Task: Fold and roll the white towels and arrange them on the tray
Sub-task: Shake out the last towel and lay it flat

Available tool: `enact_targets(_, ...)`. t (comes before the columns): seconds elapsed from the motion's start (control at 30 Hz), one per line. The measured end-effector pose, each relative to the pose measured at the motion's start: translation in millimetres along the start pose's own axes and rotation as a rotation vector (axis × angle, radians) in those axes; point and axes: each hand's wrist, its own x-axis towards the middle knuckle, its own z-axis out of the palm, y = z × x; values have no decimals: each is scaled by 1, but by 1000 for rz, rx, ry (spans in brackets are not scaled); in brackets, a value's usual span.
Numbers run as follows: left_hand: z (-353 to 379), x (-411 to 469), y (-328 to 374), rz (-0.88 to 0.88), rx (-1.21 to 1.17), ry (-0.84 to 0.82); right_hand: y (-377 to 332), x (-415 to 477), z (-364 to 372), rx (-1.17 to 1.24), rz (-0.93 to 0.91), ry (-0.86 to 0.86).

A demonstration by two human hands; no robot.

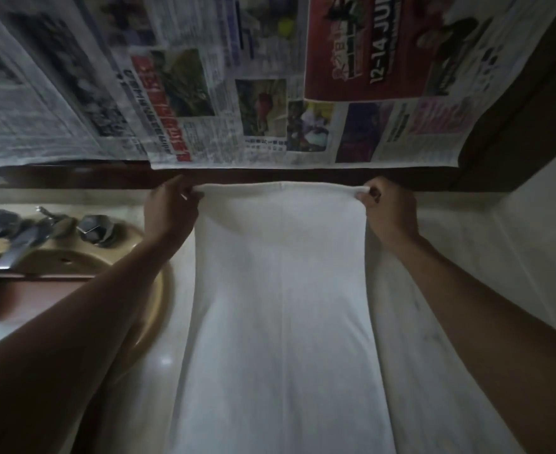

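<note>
A person stands at a pale stone tabletop [499,257] in dim light, both bare forearms reaching forward. A long white towel [283,306] lies flat down the middle of the tabletop, running from 12 o'clock to 6 o'clock, with a faint crease along its length. The left hand [171,211], at about 11 o'clock, has its fingers curled in and pinches the far left corner of the towel. The right hand [387,211], at about 1 o'clock, is curled the same way and pinches the far right corner, so the towel's far edge is stretched taut between the two hands, just in front of a dark wooden ledge [270,176]. At 9 o'clock a tan sink [163,290] is set into the tabletop, with a metal faucet [18,247] between two faceted handles [95,227]. Sheets of newspaper [204,93] cover the wall from 10 o'clock round to 2 o'clock. On a red advertisement [351,60] at 1 o'clock, tilted white lettering reads "12-14 JUN". A red headline strip at 11 o'clock carries white characters, too blurred to read, as is the small print.
</note>
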Motion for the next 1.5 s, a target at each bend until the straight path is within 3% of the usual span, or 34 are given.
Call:
enact_targets(0.13,62,-4,-30,-13,115,-85,39,3,59,-89,9,-42)
enact_targets(0.23,92,-14,-42,-121,172,-203,55,-10,88,-169,23,-44)
enact_targets(0.33,100,-27,-34,-158,98,-89,49,-20,93,-164,54,88)
enact_targets(0.4,104,-39,-15,-5,66,-58,31,-29,95,-100,-23,141)
enact_targets(0.5,125,-52,8,213,125,-281,0,-42,119,-146,-222,-27)
enact_targets(0.6,138,-55,-3,252,233,-498,-2,-51,142,-314,-254,-293)
enact_targets(0.77,102,-44,-71,139,374,-434,53,-30,113,-401,-195,-242)
enact_targets(0.9,86,-75,-36,212,295,-325,28,-67,102,-280,-74,-208)
enact_targets(1.07,105,-155,1,335,203,-466,-8,-152,120,-332,-332,-258)
enact_targets(1.23,67,-161,-59,142,269,-393,56,-142,78,-436,-122,-141)
enact_targets(1.33,58,-190,-30,191,187,-315,40,-159,67,-355,-42,-96)
enact_targets(1.5,75,-249,11,312,119,-434,-13,-246,94,-345,-324,-249)
